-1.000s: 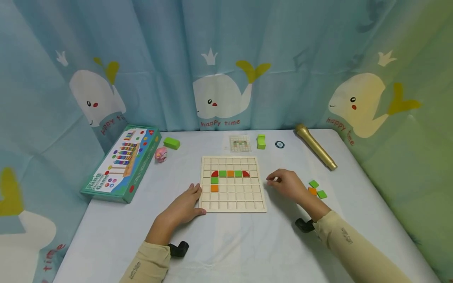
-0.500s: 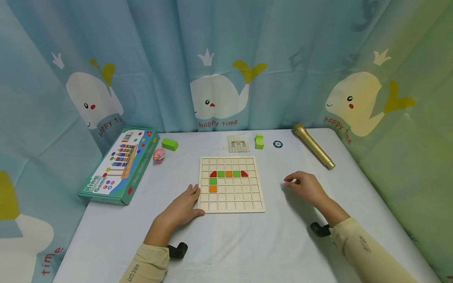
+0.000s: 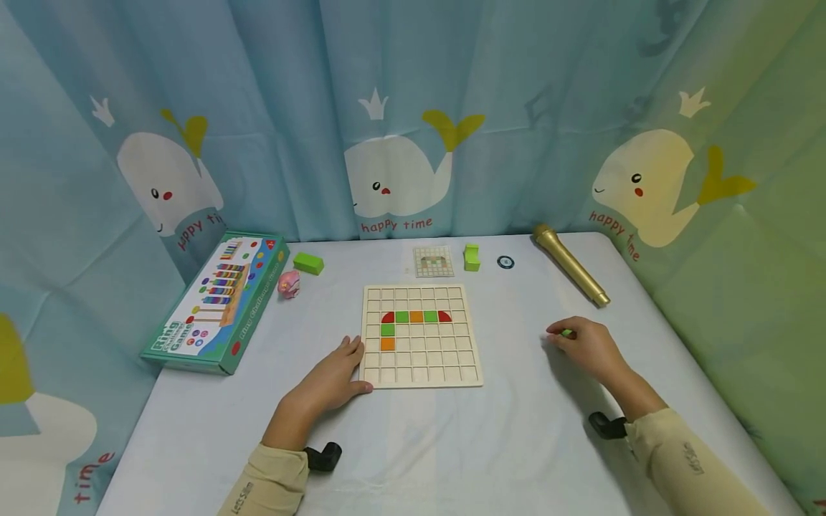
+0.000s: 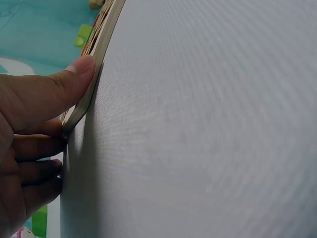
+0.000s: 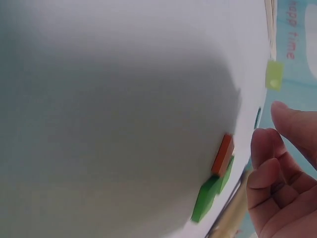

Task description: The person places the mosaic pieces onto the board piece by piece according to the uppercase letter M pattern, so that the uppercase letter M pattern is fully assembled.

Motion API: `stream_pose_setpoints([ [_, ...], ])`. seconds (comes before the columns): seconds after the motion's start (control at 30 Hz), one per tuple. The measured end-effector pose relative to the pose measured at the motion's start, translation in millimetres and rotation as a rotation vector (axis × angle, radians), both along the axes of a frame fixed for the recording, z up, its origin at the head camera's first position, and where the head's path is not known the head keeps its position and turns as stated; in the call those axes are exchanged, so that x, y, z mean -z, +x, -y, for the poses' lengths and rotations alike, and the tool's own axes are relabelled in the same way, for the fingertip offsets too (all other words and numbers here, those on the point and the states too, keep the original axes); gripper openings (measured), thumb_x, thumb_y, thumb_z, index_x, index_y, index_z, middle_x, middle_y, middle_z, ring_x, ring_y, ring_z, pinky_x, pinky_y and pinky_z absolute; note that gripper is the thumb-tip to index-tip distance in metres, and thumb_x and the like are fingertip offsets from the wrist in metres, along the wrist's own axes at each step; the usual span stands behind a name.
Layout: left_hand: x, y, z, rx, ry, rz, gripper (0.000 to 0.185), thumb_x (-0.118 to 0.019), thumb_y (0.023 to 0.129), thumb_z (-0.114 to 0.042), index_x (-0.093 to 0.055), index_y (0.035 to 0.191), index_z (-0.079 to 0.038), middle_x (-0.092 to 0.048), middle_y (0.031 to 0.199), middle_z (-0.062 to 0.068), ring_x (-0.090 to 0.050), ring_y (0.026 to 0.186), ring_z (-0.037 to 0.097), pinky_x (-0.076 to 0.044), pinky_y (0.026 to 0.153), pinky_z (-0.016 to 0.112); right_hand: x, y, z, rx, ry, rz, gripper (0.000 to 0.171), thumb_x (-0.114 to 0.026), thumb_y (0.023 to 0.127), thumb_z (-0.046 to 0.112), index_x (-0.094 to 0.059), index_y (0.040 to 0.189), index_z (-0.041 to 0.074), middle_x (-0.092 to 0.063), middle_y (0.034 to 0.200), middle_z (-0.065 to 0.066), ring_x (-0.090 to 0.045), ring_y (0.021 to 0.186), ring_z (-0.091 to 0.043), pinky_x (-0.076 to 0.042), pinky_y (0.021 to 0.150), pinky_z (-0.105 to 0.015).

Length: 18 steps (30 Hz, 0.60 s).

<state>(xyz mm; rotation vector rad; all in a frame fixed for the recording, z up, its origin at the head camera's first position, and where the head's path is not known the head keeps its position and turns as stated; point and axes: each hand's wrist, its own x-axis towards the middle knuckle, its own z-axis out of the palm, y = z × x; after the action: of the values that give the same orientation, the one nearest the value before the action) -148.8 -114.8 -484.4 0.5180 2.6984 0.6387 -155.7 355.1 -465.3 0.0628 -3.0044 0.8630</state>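
Your head camera is looking down across the table (image 3: 452, 444); both wrist cameras are skimming its surface closely, sharing the grid board (image 3: 422, 335) edge and loose tiles (image 5: 218, 181).

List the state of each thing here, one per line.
Grid board: flat on the table, seven cells filled.
Left hand: open, resting against the board's left edge.
Right hand: over the loose tiles, not gripping.
Game box: closed.
Gold microphone: lying on its side.
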Motion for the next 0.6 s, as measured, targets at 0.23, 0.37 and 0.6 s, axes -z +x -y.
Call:
stream_pose_setpoints([
  [0.23,-2.4,1.0,0.1,0.003,0.01,-0.008,0.085,-0.078,0.089,-0.033,-0.036,0.152,0.005,-0.028,0.161,0.02,-0.02,0.151,0.036,-0.027,0.118,0.049,-1.1,7.9,-13.3,0.033,-0.011,0.0,0.023,-0.073,0.094,0.018,-0.075,0.109,0.001,-0.072,0.099,-0.013,-0.063,0.078,-0.018,-0.047,0.064,-0.033],
  [0.37,-2.4,0.9,0.9,0.006,0.013,-0.014,0.085,-0.077,0.089,-0.033,-0.036,0.152,0.006,-0.028,0.161,0.02,-0.02,0.151,0.036,-0.027,0.118,0.049,0.4,9.8,-18.1,0.052,-0.013,-0.014,0.025,-0.074,0.093,0.019,-0.075,0.11,0.001,-0.067,0.113,-0.021,-0.063,0.083,-0.023,-0.048,0.065,-0.035],
  [0.6,-1.4,0.7,0.8,0.011,0.012,-0.013,0.085,-0.078,0.089,-0.033,-0.036,0.153,0.005,-0.029,0.161,0.019,-0.02,0.151,0.035,-0.027,0.118,0.048,6.4,9.4,-24.5,0.083,0.001,-0.021,0.035,-0.072,0.095,0.019,-0.068,0.119,-0.006,-0.063,0.115,-0.028,-0.064,0.089,-0.035,-0.049,0.061,-0.034],
])
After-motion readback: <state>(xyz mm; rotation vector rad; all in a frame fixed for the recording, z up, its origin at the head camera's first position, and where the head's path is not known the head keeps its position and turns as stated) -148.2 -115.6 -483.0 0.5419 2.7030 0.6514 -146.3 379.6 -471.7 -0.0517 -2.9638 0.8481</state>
